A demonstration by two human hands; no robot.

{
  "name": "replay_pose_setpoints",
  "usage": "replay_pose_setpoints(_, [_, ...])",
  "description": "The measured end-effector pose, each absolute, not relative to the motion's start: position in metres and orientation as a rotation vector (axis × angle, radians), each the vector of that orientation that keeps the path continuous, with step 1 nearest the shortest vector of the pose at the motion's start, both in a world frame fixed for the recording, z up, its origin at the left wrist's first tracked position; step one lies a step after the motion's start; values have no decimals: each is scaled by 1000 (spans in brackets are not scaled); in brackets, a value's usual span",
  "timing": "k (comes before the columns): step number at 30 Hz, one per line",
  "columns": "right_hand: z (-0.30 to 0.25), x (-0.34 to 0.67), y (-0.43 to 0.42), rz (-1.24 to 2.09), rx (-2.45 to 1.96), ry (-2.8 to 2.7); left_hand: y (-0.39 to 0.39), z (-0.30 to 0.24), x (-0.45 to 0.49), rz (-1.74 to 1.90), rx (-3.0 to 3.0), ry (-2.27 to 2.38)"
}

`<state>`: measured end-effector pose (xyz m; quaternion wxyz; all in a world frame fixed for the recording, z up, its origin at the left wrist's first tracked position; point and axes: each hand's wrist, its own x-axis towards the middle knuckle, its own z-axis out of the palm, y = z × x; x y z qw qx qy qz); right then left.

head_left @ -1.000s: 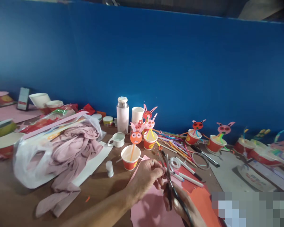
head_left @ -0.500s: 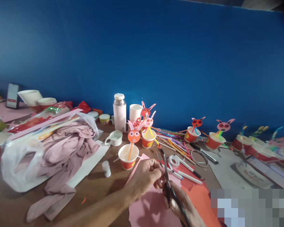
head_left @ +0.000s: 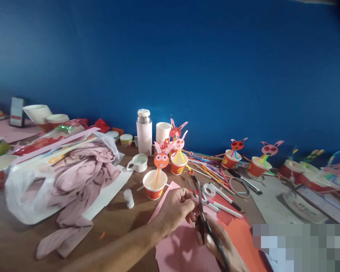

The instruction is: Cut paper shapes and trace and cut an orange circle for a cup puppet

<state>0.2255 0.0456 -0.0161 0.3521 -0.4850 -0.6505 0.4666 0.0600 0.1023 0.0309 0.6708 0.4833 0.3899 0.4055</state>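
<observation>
My left hand (head_left: 177,208) is curled in a pinch at the blades of black scissors (head_left: 201,215); what it pinches is too small to make out. My right hand (head_left: 221,243) grips the scissor handles low in the view. Both hands hover over a pink paper sheet (head_left: 181,251) on the wooden table (head_left: 121,223), with orange paper (head_left: 243,241) to its right. Just beyond my left hand stands a red paper cup (head_left: 154,184) holding a straw with an orange paper face.
A white thermos (head_left: 144,132), a white mug (head_left: 138,163), a small glue bottle (head_left: 128,198), tape rolls, markers and coloured straws (head_left: 209,170) lie behind. More cup figures (head_left: 256,164) line the blue wall. Pink cloth in a plastic bag (head_left: 73,173) fills the left.
My hands and scissors have stayed nearly in place. The head view shifted slightly, so the table items sit a little differently in frame.
</observation>
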Motion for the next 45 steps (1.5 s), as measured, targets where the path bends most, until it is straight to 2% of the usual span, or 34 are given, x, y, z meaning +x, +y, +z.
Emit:
replay_pose_setpoints(23, [-22, 222, 38, 1025, -1455, -1583, 94, 29, 69, 1027, 987, 1000])
replay_pose_setpoints(32, [0, 213, 46, 1098, -1216, -1690, 94, 32, 68, 1003, 976, 988])
replay_pose_setpoints(45, [-4, 215, 45, 1207, -1235, -1623, 95, 39, 65, 965, 985, 969])
